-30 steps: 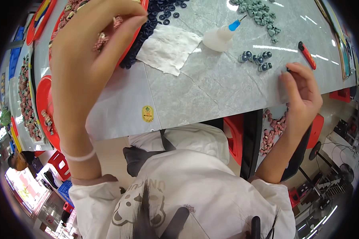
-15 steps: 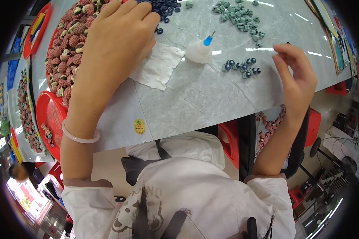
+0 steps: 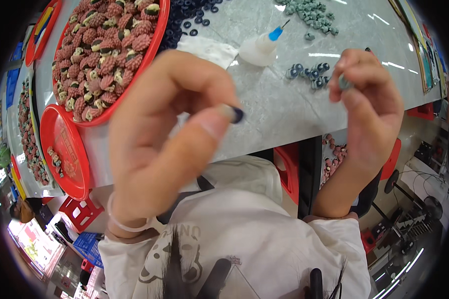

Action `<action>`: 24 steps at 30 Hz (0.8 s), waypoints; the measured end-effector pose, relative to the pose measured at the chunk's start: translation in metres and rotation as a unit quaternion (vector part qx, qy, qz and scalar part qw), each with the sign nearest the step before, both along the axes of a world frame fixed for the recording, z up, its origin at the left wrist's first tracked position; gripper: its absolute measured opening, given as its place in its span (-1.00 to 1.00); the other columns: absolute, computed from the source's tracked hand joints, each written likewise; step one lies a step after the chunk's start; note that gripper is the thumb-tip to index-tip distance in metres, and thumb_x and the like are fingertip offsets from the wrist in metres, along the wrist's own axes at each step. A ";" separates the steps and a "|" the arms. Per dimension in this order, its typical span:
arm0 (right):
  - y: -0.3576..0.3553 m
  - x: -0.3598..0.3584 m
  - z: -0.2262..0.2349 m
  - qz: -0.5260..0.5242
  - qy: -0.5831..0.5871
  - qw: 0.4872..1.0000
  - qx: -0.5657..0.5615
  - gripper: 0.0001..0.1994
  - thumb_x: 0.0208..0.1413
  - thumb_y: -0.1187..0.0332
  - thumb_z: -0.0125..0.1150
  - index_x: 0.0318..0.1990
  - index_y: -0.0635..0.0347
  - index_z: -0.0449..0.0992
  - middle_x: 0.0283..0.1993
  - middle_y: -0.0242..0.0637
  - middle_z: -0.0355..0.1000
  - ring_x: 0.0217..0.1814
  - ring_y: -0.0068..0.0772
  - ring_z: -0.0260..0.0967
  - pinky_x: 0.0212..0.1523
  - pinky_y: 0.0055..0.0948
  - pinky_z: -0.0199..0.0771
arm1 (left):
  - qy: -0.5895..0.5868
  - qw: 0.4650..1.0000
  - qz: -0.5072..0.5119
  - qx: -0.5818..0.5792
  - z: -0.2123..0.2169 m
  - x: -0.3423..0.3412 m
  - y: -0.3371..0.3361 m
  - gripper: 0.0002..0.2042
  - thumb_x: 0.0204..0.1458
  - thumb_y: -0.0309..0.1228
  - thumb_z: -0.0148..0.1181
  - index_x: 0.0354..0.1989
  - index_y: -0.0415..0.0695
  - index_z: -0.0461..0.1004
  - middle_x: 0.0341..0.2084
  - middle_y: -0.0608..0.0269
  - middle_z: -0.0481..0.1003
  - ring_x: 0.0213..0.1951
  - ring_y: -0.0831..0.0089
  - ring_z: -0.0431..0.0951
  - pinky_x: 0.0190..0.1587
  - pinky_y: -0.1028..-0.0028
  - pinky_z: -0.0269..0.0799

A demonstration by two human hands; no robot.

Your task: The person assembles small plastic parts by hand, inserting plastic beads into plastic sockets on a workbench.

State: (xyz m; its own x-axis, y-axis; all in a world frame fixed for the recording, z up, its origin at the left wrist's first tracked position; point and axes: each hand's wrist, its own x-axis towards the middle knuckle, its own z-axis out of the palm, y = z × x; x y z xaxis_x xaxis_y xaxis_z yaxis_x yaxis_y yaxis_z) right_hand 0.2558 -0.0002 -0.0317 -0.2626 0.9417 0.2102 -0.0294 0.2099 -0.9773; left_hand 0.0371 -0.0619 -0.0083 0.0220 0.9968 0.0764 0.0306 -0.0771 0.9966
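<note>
Firstly, left hand point(image 3: 152, 162): thumb and forefinger brought together at the tips, pinching one dark blue ring point(image 3: 237, 115), held above the grey table point(image 3: 279, 112) near its front edge; slightly blurred.

Right hand point(image 3: 373, 102): fingers bent, thumb and fingertips closed about one small grey-green piece point(image 3: 344, 82).

Tabletop: cluster of blue-topped pieces point(image 3: 312, 74), just beside the right hand; white bottle point(image 3: 257, 51), blue-necked, upright; white cloth point(image 3: 209, 49), partly behind the left hand; loose dark rings point(image 3: 187, 15); heap of green pieces point(image 3: 314, 16); red tray point(image 3: 160, 37), filled with pink pieces point(image 3: 105, 55).
</note>
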 end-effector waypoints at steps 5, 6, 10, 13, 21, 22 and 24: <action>-0.027 -0.037 0.005 0.120 0.134 0.982 -0.048 -0.81 -0.19 0.56 0.15 -0.35 0.36 0.36 -0.31 -0.11 0.25 -0.33 -0.40 0.29 -0.37 -0.60 0.37 | -0.075 0.996 -0.053 0.002 -0.012 0.017 -0.005 -0.83 -0.06 -0.39 -0.07 -0.40 -0.26 0.25 -0.53 0.23 0.22 -0.59 0.67 0.20 -0.56 0.73 0.09; -0.028 -0.041 0.004 0.104 0.129 0.985 -0.039 -0.78 -0.24 0.61 0.17 -0.35 0.36 0.35 -0.31 -0.06 0.27 -0.34 -0.40 0.31 -0.40 -0.59 0.40 | -0.091 0.994 -0.052 0.000 -0.013 0.019 -0.006 -0.85 -0.05 -0.42 -0.07 -0.39 -0.26 0.24 -0.51 0.23 0.23 -0.58 0.66 0.20 -0.54 0.73 0.11; -0.031 -0.043 -0.002 0.108 0.096 0.988 0.050 -0.79 -0.25 0.66 0.14 -0.36 0.37 0.35 -0.32 -0.02 0.30 -0.38 -0.41 0.33 -0.42 -0.59 0.41 | -0.029 0.998 -0.038 0.031 -0.014 0.018 -0.009 -0.86 -0.04 -0.44 -0.07 -0.37 -0.26 0.23 -0.50 0.22 0.25 -0.57 0.66 0.20 -0.54 0.72 0.12; -0.035 -0.046 -0.003 0.090 0.062 0.990 0.091 -0.81 -0.25 0.68 0.10 -0.37 0.38 0.35 -0.32 0.01 0.31 -0.42 -0.40 0.34 -0.44 -0.61 0.42 | 0.038 0.998 -0.034 0.046 -0.013 0.015 -0.011 -0.87 -0.03 -0.45 -0.06 -0.36 -0.25 0.23 -0.49 0.22 0.26 -0.56 0.66 0.20 -0.53 0.71 0.13; -0.040 -0.049 -0.004 0.064 0.081 0.991 0.090 -0.82 -0.22 0.70 0.04 -0.37 0.39 0.35 -0.30 0.04 0.30 -0.37 -0.37 0.35 -0.42 -0.60 0.45 | 0.069 0.994 -0.047 0.075 -0.012 0.013 -0.013 -0.88 -0.05 -0.51 -0.07 -0.34 -0.26 0.22 -0.47 0.21 0.26 -0.54 0.66 0.20 -0.50 0.71 0.13; -0.040 -0.049 -0.005 0.064 0.081 0.991 0.090 -0.82 -0.22 0.70 0.04 -0.37 0.39 0.35 -0.30 0.04 0.30 -0.37 -0.37 0.35 -0.42 -0.60 0.45 | 0.069 0.994 -0.047 0.074 -0.012 0.012 -0.013 -0.88 -0.05 -0.51 -0.07 -0.34 -0.26 0.22 -0.47 0.21 0.26 -0.54 0.66 0.20 -0.50 0.71 0.13; -0.041 -0.049 -0.005 0.065 0.089 0.992 0.065 -0.83 -0.22 0.71 0.03 -0.37 0.39 0.35 -0.29 0.05 0.30 -0.33 -0.35 0.35 -0.41 -0.59 0.46 | 0.108 0.988 -0.051 0.102 -0.012 0.011 -0.013 -0.87 -0.07 -0.56 -0.08 -0.32 -0.28 0.21 -0.45 0.18 0.27 -0.50 0.62 0.21 -0.46 0.69 0.14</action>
